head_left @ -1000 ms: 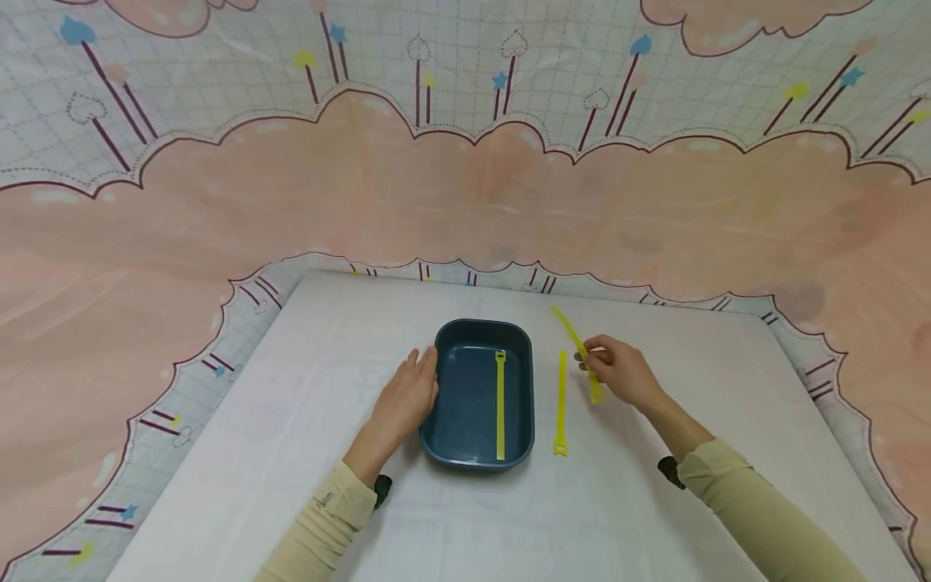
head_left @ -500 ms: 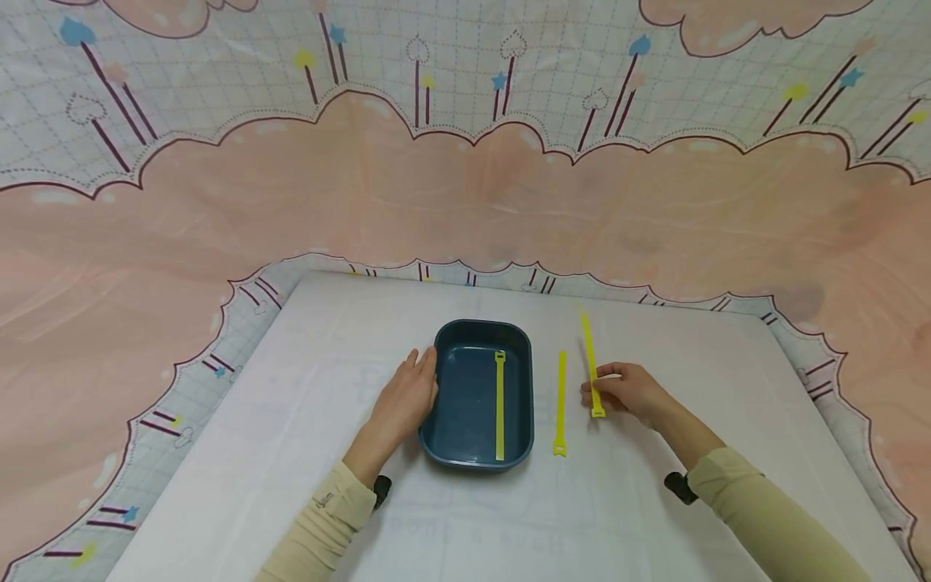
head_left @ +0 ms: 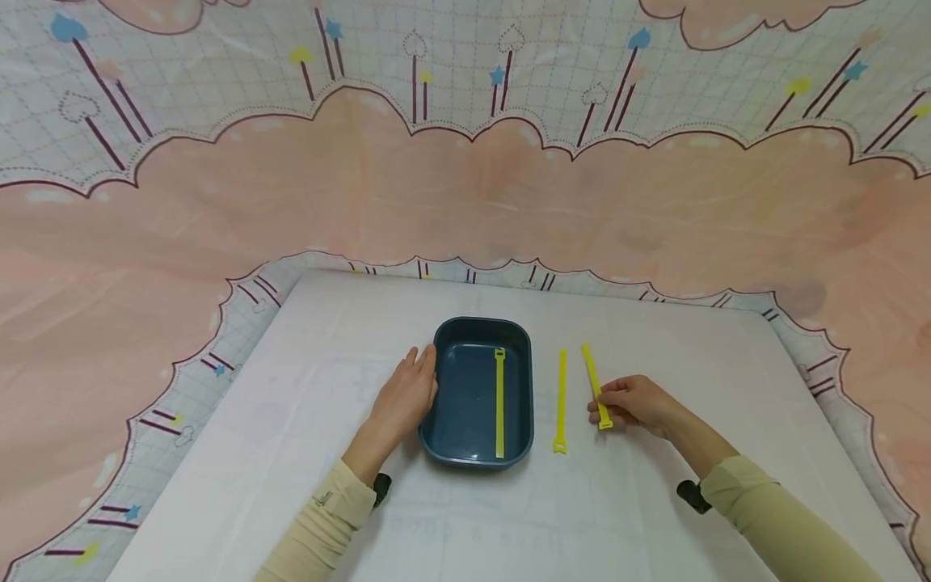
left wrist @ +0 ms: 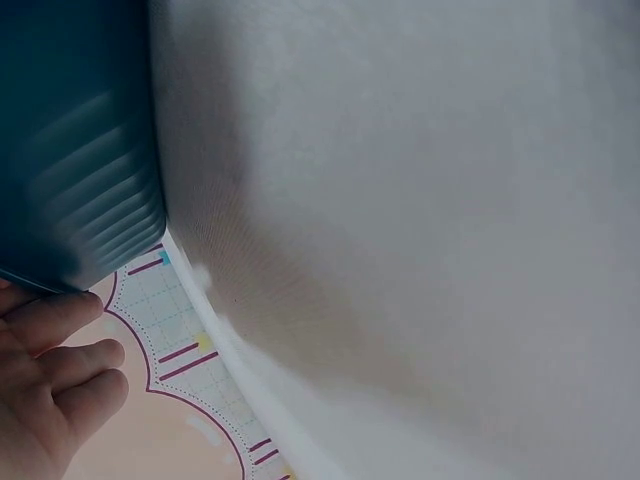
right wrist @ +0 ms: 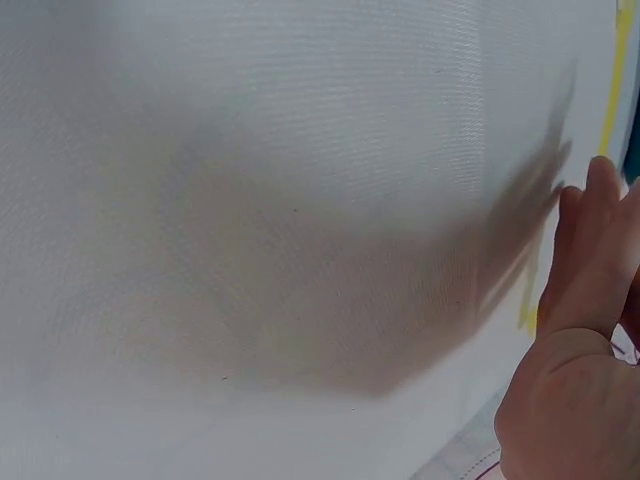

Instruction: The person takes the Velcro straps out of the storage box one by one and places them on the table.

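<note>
In the head view, a dark blue rectangular tray point(head_left: 451, 404) sits on the white table. My left hand point(head_left: 403, 396) rests against its left side, fingers fairly straight; the left wrist view shows these fingers point(left wrist: 60, 325) at the tray's rim. One yellow strap-style cable tie point(head_left: 499, 408) with a slotted head lies inside the tray. A second yellow cable tie point(head_left: 561, 400) lies on the table right of the tray. Farther right, my right hand point(head_left: 640, 404) pinches a third yellow cable tie point(head_left: 590, 368) near its head. In the right wrist view, that hand point(right wrist: 590, 290) mostly hides the held tie.
The white table point(head_left: 509, 525) stretches out around the tray. A patterned cloth point(head_left: 465, 202) in peach and white hangs behind it and shows along the table's sides.
My right hand has moved toward me and slightly right with its cable tie, which swung from leaning left to nearly parallel with the tie beside it and lowered. The left hand and tray stay put.
</note>
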Demonstrator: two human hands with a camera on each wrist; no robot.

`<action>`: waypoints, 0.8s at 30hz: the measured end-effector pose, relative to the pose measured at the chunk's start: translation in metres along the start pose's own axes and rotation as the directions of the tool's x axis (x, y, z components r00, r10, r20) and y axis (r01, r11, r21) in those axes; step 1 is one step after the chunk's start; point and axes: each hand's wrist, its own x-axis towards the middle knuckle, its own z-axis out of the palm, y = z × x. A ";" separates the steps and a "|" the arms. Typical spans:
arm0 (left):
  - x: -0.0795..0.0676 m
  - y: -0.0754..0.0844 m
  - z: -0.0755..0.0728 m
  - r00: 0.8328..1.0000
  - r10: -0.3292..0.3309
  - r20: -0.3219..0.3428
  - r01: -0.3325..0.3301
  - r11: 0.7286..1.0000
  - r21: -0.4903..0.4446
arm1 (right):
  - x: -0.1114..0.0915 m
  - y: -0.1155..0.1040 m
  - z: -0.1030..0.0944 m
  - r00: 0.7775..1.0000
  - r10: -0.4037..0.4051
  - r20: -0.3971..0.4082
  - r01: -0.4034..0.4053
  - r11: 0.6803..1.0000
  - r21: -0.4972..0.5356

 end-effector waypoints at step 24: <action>-0.002 0.000 -0.002 1.000 -0.011 0.015 0.012 1.000 -0.014 | -0.001 0.005 0.009 0.998 0.016 -0.059 -0.032 0.962 -0.271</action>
